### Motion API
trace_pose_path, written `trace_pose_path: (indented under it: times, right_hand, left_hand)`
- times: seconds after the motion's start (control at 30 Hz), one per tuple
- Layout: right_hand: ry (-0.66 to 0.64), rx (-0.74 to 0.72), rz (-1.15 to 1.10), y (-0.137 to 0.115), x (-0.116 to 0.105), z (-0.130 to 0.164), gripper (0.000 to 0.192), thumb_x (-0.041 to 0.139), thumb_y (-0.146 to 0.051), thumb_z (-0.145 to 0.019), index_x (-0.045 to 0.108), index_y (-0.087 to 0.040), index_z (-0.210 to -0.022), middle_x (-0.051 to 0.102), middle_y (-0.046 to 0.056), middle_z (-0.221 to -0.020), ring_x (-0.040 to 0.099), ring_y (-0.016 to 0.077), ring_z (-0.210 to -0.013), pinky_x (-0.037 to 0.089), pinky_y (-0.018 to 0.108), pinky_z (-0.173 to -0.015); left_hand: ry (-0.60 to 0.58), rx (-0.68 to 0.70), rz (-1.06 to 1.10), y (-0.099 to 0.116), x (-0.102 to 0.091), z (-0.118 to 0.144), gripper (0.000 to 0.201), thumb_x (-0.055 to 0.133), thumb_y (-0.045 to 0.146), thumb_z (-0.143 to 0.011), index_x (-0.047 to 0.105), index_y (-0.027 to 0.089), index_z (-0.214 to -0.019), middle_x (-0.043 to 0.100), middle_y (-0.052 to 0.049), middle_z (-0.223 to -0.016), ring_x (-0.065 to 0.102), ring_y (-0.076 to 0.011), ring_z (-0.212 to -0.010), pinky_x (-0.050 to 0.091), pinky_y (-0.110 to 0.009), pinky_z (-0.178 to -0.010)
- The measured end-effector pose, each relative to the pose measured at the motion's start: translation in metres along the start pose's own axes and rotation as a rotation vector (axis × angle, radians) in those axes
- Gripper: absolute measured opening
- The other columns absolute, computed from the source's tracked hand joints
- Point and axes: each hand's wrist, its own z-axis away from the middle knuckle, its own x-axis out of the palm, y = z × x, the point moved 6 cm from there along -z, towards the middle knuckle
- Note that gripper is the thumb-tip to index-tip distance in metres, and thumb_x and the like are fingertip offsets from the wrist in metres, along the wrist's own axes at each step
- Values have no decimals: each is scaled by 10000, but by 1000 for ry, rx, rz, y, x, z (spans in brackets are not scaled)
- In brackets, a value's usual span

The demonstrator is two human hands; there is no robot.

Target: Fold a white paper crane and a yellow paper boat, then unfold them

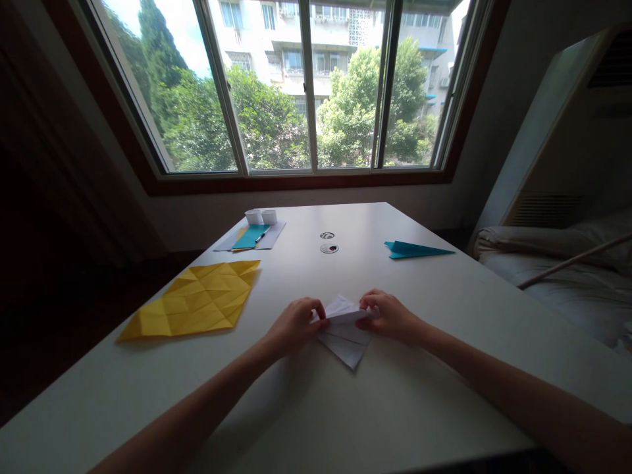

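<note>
A small piece of folded white paper (348, 339) lies on the table in front of me, one pointed corner towards me and another pointing away. My left hand (299, 324) pinches its left edge between thumb and fingers. On the opposite side my right hand (388, 315) grips the right edge the same way. Between the two hands a flap of the paper stands partly raised along a crosswise fold. The fingertips cover both side ends of the paper.
A creased yellow sheet (207, 296) lies to the left on the white table (296, 408). Behind it are stacked papers (247, 238), a pen (263, 234) and white cups (261, 217). A blue paper plane (419, 249) rests at right; two round stickers (329, 248) are near the middle.
</note>
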Motion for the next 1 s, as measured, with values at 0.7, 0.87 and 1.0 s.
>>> trace_pose_path:
  times: [0.7, 0.87, 1.0]
  right_hand:
    - [-1, 83, -727, 3, -4, -6, 295, 691, -371, -632, 516, -165, -750, 613, -7, -741, 584, 147, -696, 478, 269, -614]
    - [-54, 108, -863, 3, -3, -6, 516, 711, -350, -630, 414, -209, -1028, 652, 7, -821, 635, 195, -763, 530, 368, -676]
    - [4, 49, -708, 2, -9, -6, 434, 677, -363, -671, 507, -177, -1025, 657, 36, -880, 626, 200, -812, 526, 350, -704]
  left_hand:
    - [-41, -124, 772, -15, 2, -9, 376, 701, 357, -613, 503, 161, -866, 615, -20, -747, 571, -152, -710, 421, -246, -607]
    - [-98, -150, 848, -10, 0, -7, 382, 712, 337, -618, 568, 121, -899, 601, -14, -711, 522, -103, -623, 390, -219, -562]
    - [-15, -77, 749, -7, -6, -8, 289, 681, 383, -650, 584, 117, -704, 584, -7, -641, 519, -114, -610, 412, -236, -572]
